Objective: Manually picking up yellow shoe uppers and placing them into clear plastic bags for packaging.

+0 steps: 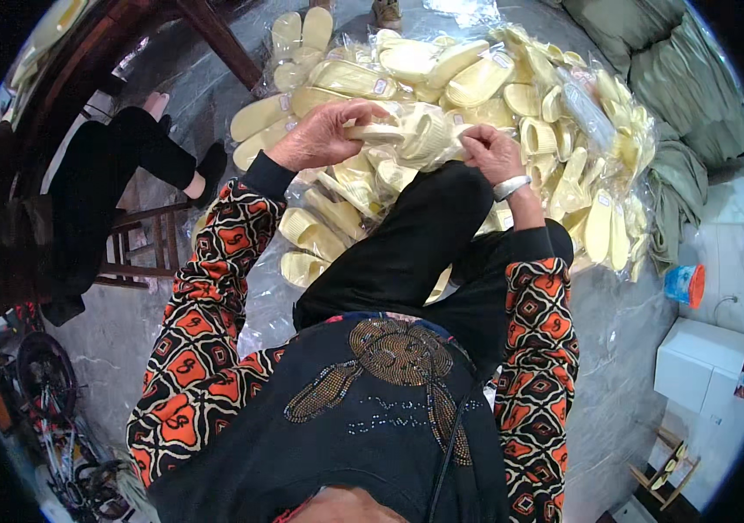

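Observation:
A pair of pale yellow slippers (427,137) is held up in front of my knee, with ribbed straps showing. My left hand (324,137) is closed round one end of it, thumb and fingers on a sole. At the other end, my right hand (494,157), with a silver bangle at the wrist, pinches with thumb and forefinger. See-through film seems to lie around the slippers, but whether they are fully bagged I cannot tell. Beyond and beneath my hands spreads a large heap of similar slippers (481,80), many in see-through bags with small labels.
Another person's black-clad leg (158,152) is at the left, near a wooden chair (150,248). Green-grey cloth sacks (694,87) are piled at the far right. Below them are a blue and orange bucket (684,285) and a white cabinet (701,366). A bicycle (45,375) stands lower left.

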### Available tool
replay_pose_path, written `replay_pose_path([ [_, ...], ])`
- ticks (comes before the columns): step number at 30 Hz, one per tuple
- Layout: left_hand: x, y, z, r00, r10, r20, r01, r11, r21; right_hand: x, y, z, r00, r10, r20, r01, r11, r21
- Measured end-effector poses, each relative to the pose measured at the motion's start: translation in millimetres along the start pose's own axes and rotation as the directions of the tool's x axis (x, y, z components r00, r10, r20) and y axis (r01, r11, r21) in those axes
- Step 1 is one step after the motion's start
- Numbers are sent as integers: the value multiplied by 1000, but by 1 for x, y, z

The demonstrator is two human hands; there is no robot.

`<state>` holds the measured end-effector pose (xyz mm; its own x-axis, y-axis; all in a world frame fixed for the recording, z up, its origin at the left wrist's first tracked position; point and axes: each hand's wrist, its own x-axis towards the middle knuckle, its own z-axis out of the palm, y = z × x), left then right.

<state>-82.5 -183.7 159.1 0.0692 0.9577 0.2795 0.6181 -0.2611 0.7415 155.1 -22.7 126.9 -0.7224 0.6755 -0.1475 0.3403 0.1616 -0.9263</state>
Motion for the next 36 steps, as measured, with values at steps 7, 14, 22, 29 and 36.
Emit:
replay_pose_path([
  [7,-7,-34,-9,980,-161,-117,156,986,-54,-14,-38,-16,883,-243,-402,230,970,-82],
  [14,3,-56,-23,960,-275,54,277,906,-320,-18,-70,-31,696,-612,-375,379,757,-532],
  [22,20,-28,-45,939,-274,-207,227,948,-224,-21,-74,-69,633,-681,-369,306,657,-689],
  [29,75,-1,-73,900,-15,-437,-21,997,-79,-5,-85,-100,578,-704,-413,209,617,-759],
  [36,98,26,-91,884,-4,-467,-143,949,-279,-16,-104,-119,532,-666,-523,312,728,-610],
])
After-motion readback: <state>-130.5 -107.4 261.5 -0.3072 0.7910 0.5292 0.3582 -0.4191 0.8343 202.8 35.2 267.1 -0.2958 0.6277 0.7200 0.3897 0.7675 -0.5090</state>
